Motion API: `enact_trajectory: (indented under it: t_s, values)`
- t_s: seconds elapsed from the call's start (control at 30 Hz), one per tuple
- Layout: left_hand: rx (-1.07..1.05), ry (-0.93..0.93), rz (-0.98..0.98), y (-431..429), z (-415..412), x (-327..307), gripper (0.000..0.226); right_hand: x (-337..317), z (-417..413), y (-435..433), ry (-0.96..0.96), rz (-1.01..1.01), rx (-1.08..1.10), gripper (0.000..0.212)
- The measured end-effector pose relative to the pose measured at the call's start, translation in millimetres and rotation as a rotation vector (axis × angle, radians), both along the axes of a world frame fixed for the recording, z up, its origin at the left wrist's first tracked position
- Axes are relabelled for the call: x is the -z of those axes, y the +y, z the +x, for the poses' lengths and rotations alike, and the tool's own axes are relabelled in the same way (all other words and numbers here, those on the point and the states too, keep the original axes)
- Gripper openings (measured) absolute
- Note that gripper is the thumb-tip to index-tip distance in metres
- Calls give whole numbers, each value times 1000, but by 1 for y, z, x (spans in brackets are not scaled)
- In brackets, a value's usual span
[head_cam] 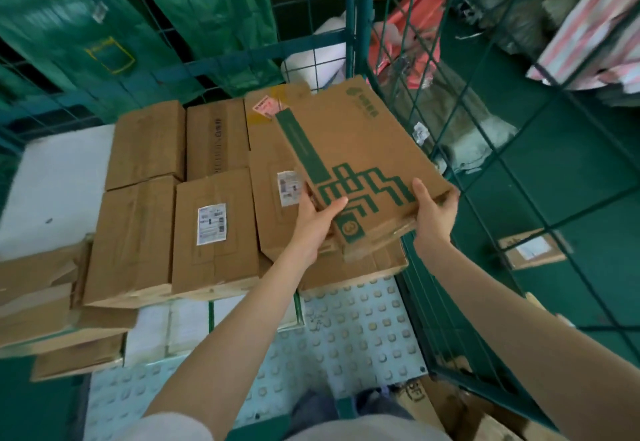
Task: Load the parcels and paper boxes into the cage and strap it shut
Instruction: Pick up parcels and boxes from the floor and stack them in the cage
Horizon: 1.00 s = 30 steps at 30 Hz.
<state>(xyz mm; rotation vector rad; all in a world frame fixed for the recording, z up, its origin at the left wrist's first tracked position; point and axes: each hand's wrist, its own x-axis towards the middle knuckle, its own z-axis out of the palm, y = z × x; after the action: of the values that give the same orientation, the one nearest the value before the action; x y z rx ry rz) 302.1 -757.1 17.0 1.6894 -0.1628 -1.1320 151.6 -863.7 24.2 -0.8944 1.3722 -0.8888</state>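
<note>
1. The printed box (360, 163) is matt brown cardboard with flat green ink, creased and rough at its near edge.
2. The boxes (214, 229) left of the printed box are the same dull cardboard, with white paper labels (211, 224).
3. The cage mesh (485, 177) right of the printed box is smooth, green-painted metal wire.
4. The floor panel (360, 330) below the printed box looks like pale, studded plastic.
5. The bags (194, 8) beyond the printed box are green with a slight plastic sheen.

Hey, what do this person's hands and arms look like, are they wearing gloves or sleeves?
No gloves: the left hand and right hand are bare, with no ring, watch or band visible. The left forearm and right forearm are uncovered, with no sleeves reaching them. The bottom edge shows pale grey cloth, probably a shirt.
</note>
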Motion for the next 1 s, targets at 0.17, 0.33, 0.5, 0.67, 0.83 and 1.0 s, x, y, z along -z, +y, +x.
enact_trajectory:
  t_s: [0.17, 0.33, 0.5, 0.67, 0.83, 1.0]
  values:
    - [-43, 44, -103, -8, 15, -7, 69, -6, 12, 12, 85, -118, -2, 64]
    - [-66, 26, -137, -15, 41, -11, 53, -16, 27, 19, 236, -207, -69, 65]
    - [-132, 100, -174, -14, 47, -8, 32, -24, 36, 17, 265, -260, -105, 62]
    - [-186, 171, -228, -15, 52, -4, 18, -30, 43, 15, 315, -316, -129, 60]
    - [-164, 135, -236, -16, 54, -2, 27, -29, 46, 17, 361, -360, -157, 61]
    - [-216, 170, -238, -7, 61, 3, 30, -29, 49, 25, 398, -440, -222, 65]
